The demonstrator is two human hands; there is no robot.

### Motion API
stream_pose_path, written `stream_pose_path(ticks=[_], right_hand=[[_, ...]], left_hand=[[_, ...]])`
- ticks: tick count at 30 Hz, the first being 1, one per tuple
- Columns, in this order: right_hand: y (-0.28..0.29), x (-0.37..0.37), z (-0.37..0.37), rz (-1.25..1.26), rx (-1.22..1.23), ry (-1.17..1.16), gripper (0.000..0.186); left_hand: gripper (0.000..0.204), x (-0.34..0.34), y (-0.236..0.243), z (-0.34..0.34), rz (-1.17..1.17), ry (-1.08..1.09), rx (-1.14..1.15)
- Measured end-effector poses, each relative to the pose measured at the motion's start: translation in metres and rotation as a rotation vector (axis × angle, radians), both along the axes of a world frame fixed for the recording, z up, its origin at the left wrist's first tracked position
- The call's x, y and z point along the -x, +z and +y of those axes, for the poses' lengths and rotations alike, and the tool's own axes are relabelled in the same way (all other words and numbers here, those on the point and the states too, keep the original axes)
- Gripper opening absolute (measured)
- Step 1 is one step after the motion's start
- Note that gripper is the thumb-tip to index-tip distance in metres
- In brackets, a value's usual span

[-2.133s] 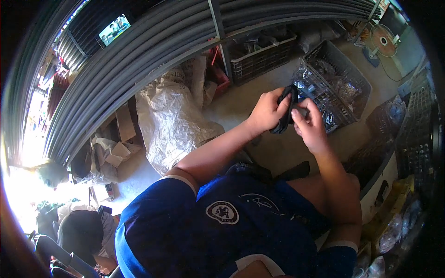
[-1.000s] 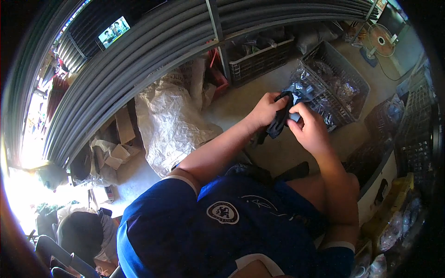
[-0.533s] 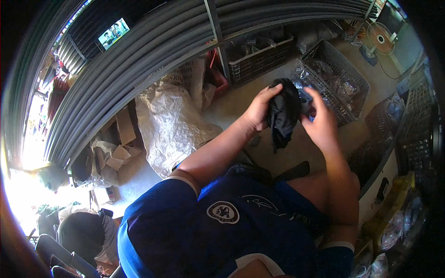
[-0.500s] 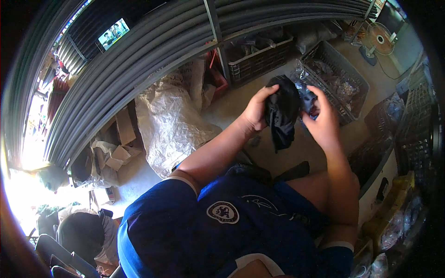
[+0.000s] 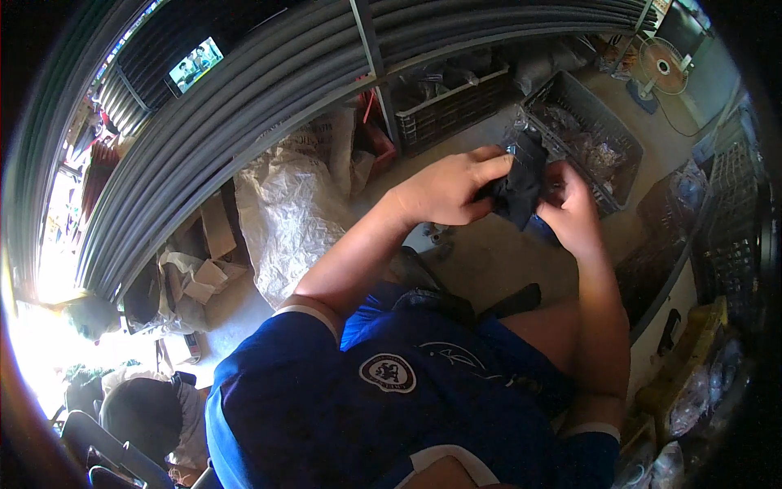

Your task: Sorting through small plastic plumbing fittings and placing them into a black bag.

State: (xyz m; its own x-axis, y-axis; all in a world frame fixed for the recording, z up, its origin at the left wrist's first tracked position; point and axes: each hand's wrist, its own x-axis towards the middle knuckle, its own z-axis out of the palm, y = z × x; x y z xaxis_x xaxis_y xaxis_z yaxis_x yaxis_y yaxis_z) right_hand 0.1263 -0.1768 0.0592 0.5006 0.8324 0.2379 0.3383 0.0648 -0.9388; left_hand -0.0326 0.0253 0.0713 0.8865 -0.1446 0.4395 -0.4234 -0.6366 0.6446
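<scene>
Since half a second ago, the left hand (image 5: 460, 186) has rolled so that its back faces up to my camera, and the cloth (image 5: 525, 175) has shifted right and looks more bunched. Largest on my feed are the blue shirt (image 5: 301, 399), on the near side of the crate (image 5: 607, 118), and the tubes (image 5: 244, 106), racked beyond the crate and to its left. Well left of the crate I see a wrinkled sack (image 5: 289, 220) slumped on the floor. Just left of the crate's far end sits a basket (image 5: 456, 110); near its right corner stands a fan (image 5: 664, 65). Clear bags (image 5: 599, 155) lie inside the crate.

Black and limp, the cloth is held in the air, overlapping the crate's near left edge from where I look. Left fingers are closed over its left side. The right hand (image 5: 570, 208) curls half-closed at its right side; shade hides the fingertips, so I can't tell whether they pinch anything.

I judge the handling to be midway: the cloth is gathered into a bundle, yet its lower tip hangs loose and it is not set down. Whether its shaping is finished, I can't tell.
</scene>
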Motion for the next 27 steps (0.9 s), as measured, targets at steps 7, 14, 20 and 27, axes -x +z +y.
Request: stream_pose_path(ticks=[7, 14, 20, 27], right_hand=[[0.004, 0.010, -0.005, 0.474, -0.100, 0.313, 0.044], [0.014, 0.001, -0.011, 0.435, -0.066, 0.272, 0.044], [0.010, 0.003, -0.008, 0.241, -0.012, 0.266, 0.042], [0.007, 0.015, -0.005, 0.084, 0.186, 0.262, 0.039]], left_hand=[[0.068, 0.000, 0.001, -0.002, -0.102, 0.139, -0.139], [0.059, 0.004, 0.000, 0.001, -0.371, 0.027, 0.106], [0.052, -0.001, -0.002, 0.009, -0.454, 0.143, 0.062], [0.059, -0.008, -0.022, -0.002, -0.485, 0.336, 0.561]])
